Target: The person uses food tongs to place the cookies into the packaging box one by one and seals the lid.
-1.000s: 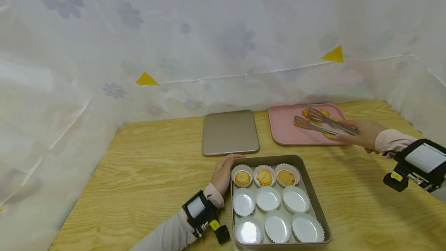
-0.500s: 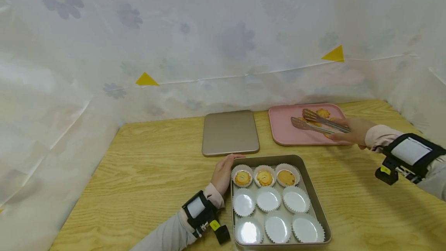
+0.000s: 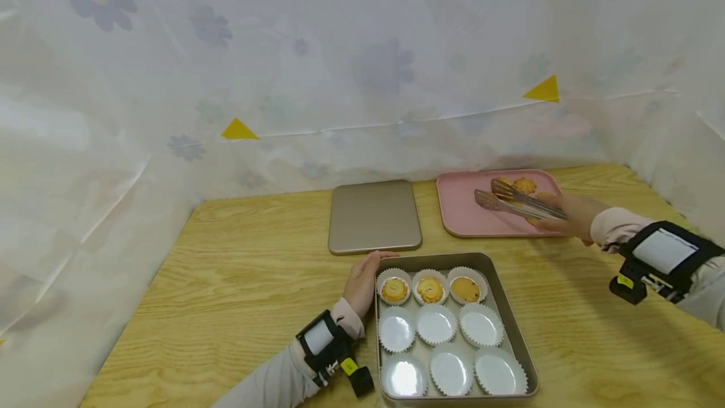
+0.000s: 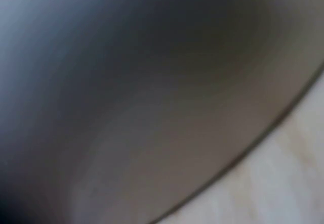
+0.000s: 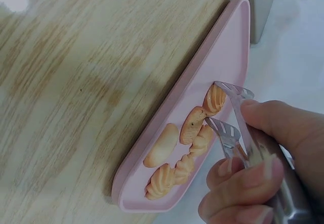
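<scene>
Six cookies (image 5: 192,126) show on the pink tray (image 3: 459,206), just ahead of the right grip (image 3: 578,215), which is curled round metal tongs (image 3: 532,199). The tongs' slotted ends stand apart about a ridged cookie (image 5: 215,100); whether they touch it, I cannot tell. On the desk (image 3: 255,269), the left grip (image 3: 360,282) rests, fingers extended, against the baking pan's (image 3: 513,320) far left corner.
</scene>
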Demonstrator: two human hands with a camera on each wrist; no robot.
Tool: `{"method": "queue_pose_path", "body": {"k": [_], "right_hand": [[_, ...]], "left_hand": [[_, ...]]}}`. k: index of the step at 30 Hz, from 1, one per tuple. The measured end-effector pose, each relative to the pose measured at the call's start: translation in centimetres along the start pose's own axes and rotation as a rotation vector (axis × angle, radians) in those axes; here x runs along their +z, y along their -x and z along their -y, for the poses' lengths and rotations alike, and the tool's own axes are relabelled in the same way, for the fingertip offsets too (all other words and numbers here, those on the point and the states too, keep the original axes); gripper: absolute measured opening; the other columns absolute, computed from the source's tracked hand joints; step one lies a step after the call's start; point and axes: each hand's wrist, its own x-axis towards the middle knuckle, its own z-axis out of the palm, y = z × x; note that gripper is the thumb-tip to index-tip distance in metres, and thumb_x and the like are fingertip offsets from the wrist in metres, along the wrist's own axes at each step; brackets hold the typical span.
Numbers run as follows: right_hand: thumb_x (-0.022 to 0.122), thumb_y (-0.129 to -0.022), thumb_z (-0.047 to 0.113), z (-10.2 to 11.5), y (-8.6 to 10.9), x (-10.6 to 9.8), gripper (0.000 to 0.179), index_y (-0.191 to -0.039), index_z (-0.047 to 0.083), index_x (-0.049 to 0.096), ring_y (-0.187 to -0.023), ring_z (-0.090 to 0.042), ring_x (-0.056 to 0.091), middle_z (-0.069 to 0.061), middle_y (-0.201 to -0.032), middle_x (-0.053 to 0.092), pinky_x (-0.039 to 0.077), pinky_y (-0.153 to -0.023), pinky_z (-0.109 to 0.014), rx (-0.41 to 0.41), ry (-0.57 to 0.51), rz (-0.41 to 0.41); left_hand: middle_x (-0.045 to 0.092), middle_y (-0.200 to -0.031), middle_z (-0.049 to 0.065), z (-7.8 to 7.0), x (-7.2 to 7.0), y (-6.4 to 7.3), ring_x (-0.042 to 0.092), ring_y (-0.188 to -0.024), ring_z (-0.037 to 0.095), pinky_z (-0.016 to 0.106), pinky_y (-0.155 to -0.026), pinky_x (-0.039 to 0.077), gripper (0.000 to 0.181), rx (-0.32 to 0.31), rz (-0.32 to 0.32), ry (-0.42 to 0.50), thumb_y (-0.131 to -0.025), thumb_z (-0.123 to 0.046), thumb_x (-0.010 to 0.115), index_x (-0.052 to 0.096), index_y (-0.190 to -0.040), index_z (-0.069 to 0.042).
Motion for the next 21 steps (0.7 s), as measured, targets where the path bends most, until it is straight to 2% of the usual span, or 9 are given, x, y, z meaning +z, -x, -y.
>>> {"method": "queue_pose_path", "body": {"k": [10, 21], "right_hand": [[0.062, -0.095, 0.029, -0.1, 0.5, 0.3, 0.07, -0.138, -0.018, 0.034, -0.036, -0.012, 0.041, -0.039, -0.1, 0.057, 0.04, -0.038, -0.029, -0.025, -0.007, -0.011], [0.062, -0.095, 0.03, 0.5, 1.6, -0.1, 0.068, -0.141, -0.009, 0.033, -0.039, -0.015, 0.044, -0.036, -0.101, 0.056, 0.042, -0.039, -0.029, -0.019, -0.023, -0.067]], "left_hand": [[0.064, -0.124, 0.016, 0.0, 0.0, 0.0, 0.052, -0.123, 0.029, 0.045, -0.109, 0.034, 0.042, 0.005, 0.002, 0.005, -0.106, -0.022, 0.034, 0.066, -0.116, 0.002], [0.065, -0.122, 0.015, -0.2, 0.1, 0.2, 0.054, -0.121, 0.028, 0.043, -0.107, 0.037, 0.042, -0.011, 0.005, 0.013, -0.106, -0.023, 0.033, 0.066, -0.117, 0.002]]}}
